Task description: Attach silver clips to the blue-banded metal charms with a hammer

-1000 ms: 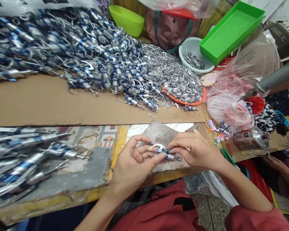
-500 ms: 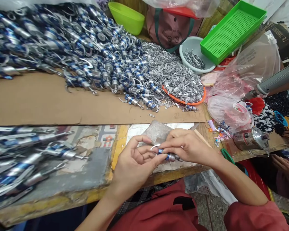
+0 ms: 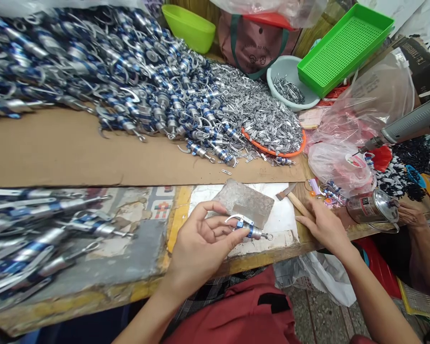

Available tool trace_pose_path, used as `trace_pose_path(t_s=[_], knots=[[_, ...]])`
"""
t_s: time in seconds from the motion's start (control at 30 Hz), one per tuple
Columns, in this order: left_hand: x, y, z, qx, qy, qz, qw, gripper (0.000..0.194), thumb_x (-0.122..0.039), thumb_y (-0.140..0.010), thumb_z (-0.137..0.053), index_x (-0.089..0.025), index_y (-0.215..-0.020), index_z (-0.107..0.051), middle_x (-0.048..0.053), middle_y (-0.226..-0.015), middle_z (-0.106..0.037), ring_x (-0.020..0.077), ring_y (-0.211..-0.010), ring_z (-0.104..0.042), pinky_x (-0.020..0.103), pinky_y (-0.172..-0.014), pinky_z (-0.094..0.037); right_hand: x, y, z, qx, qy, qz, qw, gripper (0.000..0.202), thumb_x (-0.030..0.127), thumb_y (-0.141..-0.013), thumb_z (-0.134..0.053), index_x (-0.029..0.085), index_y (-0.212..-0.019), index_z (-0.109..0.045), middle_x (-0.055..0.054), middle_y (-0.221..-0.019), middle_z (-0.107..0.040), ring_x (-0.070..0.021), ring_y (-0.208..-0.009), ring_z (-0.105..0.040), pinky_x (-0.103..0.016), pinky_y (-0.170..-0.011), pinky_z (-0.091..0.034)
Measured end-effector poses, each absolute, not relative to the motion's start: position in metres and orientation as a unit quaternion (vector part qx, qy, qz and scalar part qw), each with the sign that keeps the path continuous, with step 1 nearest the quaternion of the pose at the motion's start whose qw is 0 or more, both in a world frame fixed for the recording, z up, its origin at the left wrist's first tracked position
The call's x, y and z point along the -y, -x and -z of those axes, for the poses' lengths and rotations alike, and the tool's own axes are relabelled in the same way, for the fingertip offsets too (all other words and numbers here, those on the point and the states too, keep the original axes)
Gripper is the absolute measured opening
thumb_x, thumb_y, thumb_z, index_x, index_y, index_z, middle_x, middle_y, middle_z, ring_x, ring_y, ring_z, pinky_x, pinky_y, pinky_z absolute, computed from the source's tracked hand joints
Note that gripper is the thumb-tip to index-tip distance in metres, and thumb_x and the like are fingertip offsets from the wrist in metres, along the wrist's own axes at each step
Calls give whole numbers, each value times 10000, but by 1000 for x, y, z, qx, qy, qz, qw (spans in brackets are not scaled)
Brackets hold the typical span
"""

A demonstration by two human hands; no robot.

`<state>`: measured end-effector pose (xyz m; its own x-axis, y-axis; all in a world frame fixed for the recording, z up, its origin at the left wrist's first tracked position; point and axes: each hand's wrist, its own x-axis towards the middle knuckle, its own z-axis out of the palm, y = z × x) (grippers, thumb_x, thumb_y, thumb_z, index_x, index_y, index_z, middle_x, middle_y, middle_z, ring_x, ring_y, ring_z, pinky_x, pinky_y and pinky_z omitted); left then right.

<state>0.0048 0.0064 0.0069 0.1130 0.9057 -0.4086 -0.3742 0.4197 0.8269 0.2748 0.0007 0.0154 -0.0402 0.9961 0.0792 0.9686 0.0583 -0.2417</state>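
My left hand (image 3: pixel 204 246) pinches a small silver-and-blue metal cylinder (image 3: pixel 252 231) between thumb and fingers. This piece has a curved silver lever at its upper side and a little ring at its right end. It is held just over the front edge of a grey metal block (image 3: pixel 249 203), which lies on white paper (image 3: pixel 284 217). To the right, my right hand (image 3: pixel 326 227) closes around the wooden handle of a small hammer (image 3: pixel 298 204). The hammer lies with its head pointing left, beside the block.
A large heap of similar cylinders (image 3: pixel 136 81) covers the back left; several more (image 3: pixel 39 239) lie at the front left. Small metal plates (image 3: pixel 272 122) fill an orange-rimmed container. A powered screwdriver (image 3: pixel 408 122) hangs at right, near a metal mug (image 3: pixel 365 208) and another person's hand (image 3: pixel 412 215).
My right hand has left the cylinder and moved right to the hammer handle. My left hand keeps the cylinder in nearly the same place. The other person's hand has moved closer to the mug.
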Motion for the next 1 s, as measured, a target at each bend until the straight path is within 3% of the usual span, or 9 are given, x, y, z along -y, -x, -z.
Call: trace_pose_path(t_s=[0.07, 0.17, 0.33, 0.47, 0.57, 0.7, 0.8, 0.9, 1.0], knots=[[-7, -5, -7, -481, -275, -465, 691, 541, -213, -494, -831, -192, -842, -417, -50, -590, -666, 101, -560, -648, 198, -565, -560, 6, -283, -11, 723, 684, -61, 73, 285, 377, -861, -528, 187, -1065, -586, -83, -940, -642, -229, -842, -621, -361, -727, -505], [-7, -5, -7, -484, -276, -462, 690, 539, -214, -493, -833, -191, -837, -419, -44, -596, -671, 105, -565, -652, 200, -563, -562, 12, -266, -22, 755, 638, -49, 143, 249, 311, -888, -500, 184, -1094, -558, -81, -950, -636, -208, -854, -620, -325, -739, -505], [-7, -4, -5, -487, -277, -464, 686, 544, -222, -501, -837, -193, -851, -421, -45, -602, -675, 112, -591, -660, 244, -608, -579, 22, -225, -59, 859, 476, -50, 182, 544, 82, -880, -451, 286, -1374, -349, -41, -1022, -653, -160, -886, -624, -251, -742, -482], [-7, -4, -5, -482, -285, -458, 691, 555, -234, -503, -839, -197, -857, -413, -28, -623, -691, 126, -594, -670, 258, -606, -579, 27, -216, -64, 877, 458, -34, 144, 567, 43, -863, -395, 268, -1382, -365, -28, -873, -650, -136, -704, -611, -223, -592, -465], [-7, -3, -4, -486, -285, -460, 686, 561, -236, -495, -843, -199, -853, -412, -28, -623, -691, 142, -611, -679, 284, -621, -585, 29, -214, -58, 875, 464, -37, 130, 558, 33, -861, -375, 233, -1382, -375, -47, -876, -659, -145, -715, -621, -229, -585, -477], [-8, -4, -5, -488, -289, -463, 681, 559, -233, -484, -848, -204, -847, -424, -36, -608, -686, 136, -584, -671, 265, -600, -580, 33, -221, -48, 854, 486, -83, 168, 525, 68, -876, -420, 265, -1362, -411, -50, -988, -680, -149, -800, -649, -240, -647, -512], [-7, -4, -7, -501, -295, -469, 665, 530, -236, -467, -851, -198, -856, -493, -35, -600, -682, 146, -611, -677, 250, -606, -578, 30, -245, -34, 795, 558, -111, 209, 450, 173, -894, -471, 250, -1338, -453, -64, -1140, -655, -172, -957, -646, -286, -786, -533], [-4, -3, -6, -517, -354, -459, 630, 346, -278, -526, -821, -180, -809, -648, 14, -646, -709, 174, -644, -686, 269, -634, -583, 21, -275, -18, 740, 635, -127, 183, 406, 309, -897, -500, 203, -1289, -515, -94, -1206, -628, -219, -1060, -619, -366, -884, -515], [-1, 0, -3, -513, -457, -469, 555, 94, -283, -621, -767, -223, -682, -728, 31, -701, -728, 188, -658, -680, 291, -656, -575, 1, -285, -12, 742, 654, -85, 120, 337, 350, -902, -487, 183, -1164, -618, -104, -1090, -677, -231, -969, -649, -385, -837, -529]])
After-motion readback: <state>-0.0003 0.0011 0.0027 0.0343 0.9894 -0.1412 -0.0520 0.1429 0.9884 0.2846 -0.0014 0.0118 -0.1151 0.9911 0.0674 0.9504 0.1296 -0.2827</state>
